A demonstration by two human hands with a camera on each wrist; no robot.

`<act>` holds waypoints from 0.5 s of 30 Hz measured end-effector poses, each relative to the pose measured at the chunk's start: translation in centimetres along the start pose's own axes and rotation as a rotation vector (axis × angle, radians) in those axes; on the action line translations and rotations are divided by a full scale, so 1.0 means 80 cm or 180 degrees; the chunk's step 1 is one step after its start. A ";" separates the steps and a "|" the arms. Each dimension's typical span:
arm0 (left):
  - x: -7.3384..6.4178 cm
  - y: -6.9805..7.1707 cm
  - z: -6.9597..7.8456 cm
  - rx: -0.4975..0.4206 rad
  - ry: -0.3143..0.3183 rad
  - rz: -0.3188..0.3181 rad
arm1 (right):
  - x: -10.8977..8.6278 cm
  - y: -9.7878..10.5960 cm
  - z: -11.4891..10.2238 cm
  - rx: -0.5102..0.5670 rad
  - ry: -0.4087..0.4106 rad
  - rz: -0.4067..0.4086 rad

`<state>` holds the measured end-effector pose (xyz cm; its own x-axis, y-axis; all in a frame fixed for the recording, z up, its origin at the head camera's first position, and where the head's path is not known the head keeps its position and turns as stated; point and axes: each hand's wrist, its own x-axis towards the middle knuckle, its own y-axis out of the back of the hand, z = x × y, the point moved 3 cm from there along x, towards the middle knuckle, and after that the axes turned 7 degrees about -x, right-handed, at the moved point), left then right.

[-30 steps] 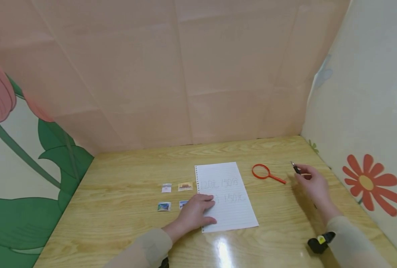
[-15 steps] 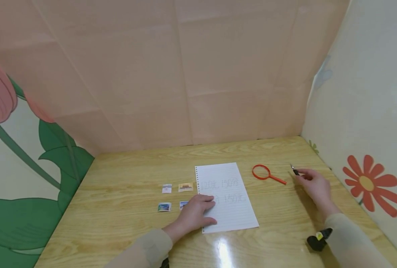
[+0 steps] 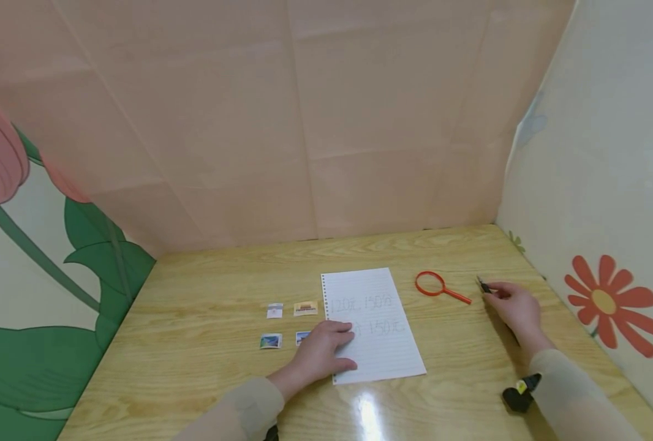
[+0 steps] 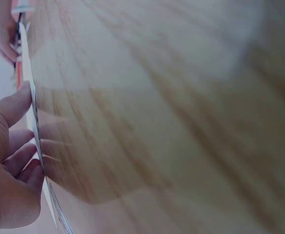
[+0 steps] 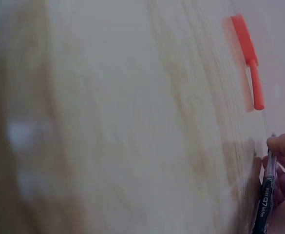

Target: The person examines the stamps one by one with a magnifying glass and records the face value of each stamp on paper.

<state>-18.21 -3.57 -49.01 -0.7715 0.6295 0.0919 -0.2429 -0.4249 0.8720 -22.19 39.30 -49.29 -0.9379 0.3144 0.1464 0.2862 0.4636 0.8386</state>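
My left hand point(image 3: 321, 350) rests on the left edge of a lined sheet of paper point(image 3: 378, 358), fingers spread and relaxed. Handwritten numbers and characters show on the sheet, some covered by the hand. In the left wrist view the fingertips of the left hand point(image 4: 15, 151) press along the paper's edge. Toward the table's right side, my right hand point(image 3: 516, 310) pinches a black gel pen point(image 3: 486, 287) between thumb and fingers, low over the wood. The right wrist view shows the pen point(image 5: 265, 204) lying along the right hand point(image 5: 284, 161), with printing on its barrel.
A red magnifying glass point(image 3: 443, 288) lies between the paper and the right hand. Left of the paper are small stamps: a pale one point(image 3: 274, 310), a yellowish one point(image 3: 305, 308), a blue-green one point(image 3: 271, 341) and one point(image 3: 302, 337) partly behind the left hand. Walls border the wooden table point(image 3: 194, 367).
My right hand, with the pen, has lowered a little toward the table and slightly nearer me. The left hand keeps its place on the paper.
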 end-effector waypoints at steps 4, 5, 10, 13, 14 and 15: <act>0.000 0.000 0.000 0.0013 0.0003 -0.0005 | -0.001 -0.002 0.000 -0.0013 0.0036 0.0020; 0.000 0.000 0.000 0.0012 0.0009 -0.0009 | -0.001 -0.002 -0.001 -0.0022 0.0042 0.0030; 0.001 0.001 0.001 -0.0024 0.0045 -0.0024 | 0.000 -0.003 0.000 -0.0009 0.0053 0.0030; 0.001 0.000 0.001 -0.0005 0.0049 -0.0041 | 0.000 -0.002 0.000 0.0016 0.0061 0.0028; 0.002 0.000 0.001 0.0008 0.0038 -0.0045 | 0.000 -0.001 0.000 0.0020 0.0062 0.0030; 0.002 0.000 0.000 0.0019 0.0028 -0.0048 | 0.000 -0.001 -0.001 0.0027 0.0066 0.0032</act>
<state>-18.28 -3.47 -48.97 -0.7731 0.6299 0.0745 -0.2509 -0.4115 0.8762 -22.21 39.21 -49.30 -0.9388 0.3018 0.1657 0.2973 0.4675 0.8325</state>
